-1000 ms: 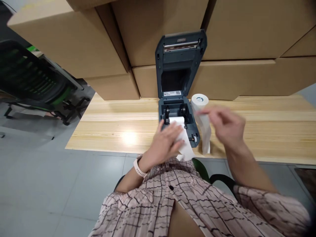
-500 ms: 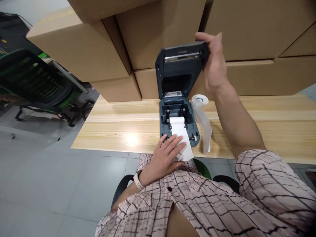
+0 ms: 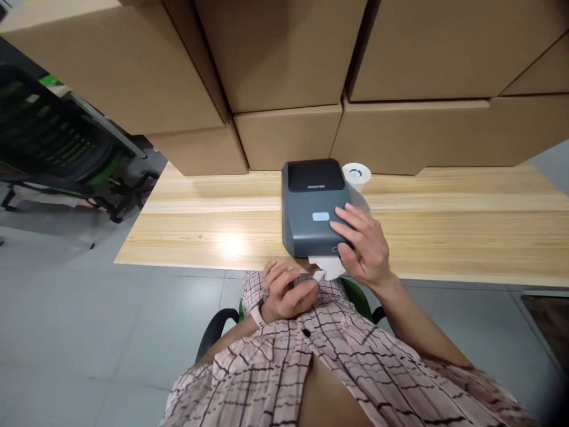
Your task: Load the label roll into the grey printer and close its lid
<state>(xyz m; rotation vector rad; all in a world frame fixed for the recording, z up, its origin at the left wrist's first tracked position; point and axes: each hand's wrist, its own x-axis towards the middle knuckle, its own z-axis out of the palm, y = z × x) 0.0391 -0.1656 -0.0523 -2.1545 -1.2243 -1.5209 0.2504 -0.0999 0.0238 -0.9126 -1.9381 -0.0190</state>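
The dark grey label printer (image 3: 313,204) stands on the table with its lid shut. My right hand (image 3: 367,246) rests on the lid's front right corner, fingers spread. A white paper strip (image 3: 331,267) sticks out of the front slot, its end crumpled or torn. Just in front of the printer, my left hand (image 3: 287,290) is half curled near the strip's end, thumb apart from the fingers, and nothing shows in it. Behind the printer's right side is a white label roll (image 3: 356,174); its loose strip is partly hidden by the printer and my right hand.
Cardboard boxes (image 3: 284,53) are stacked along the back of the wooden table (image 3: 213,222). An office chair (image 3: 57,136) stands on the floor to the left. The table's front edge lies close to my lap.
The printer's raised lid has come down, covering the inner paper roll. My right hand has moved from the lid's top edge to its front corner. My left hand has come off the paper strip.
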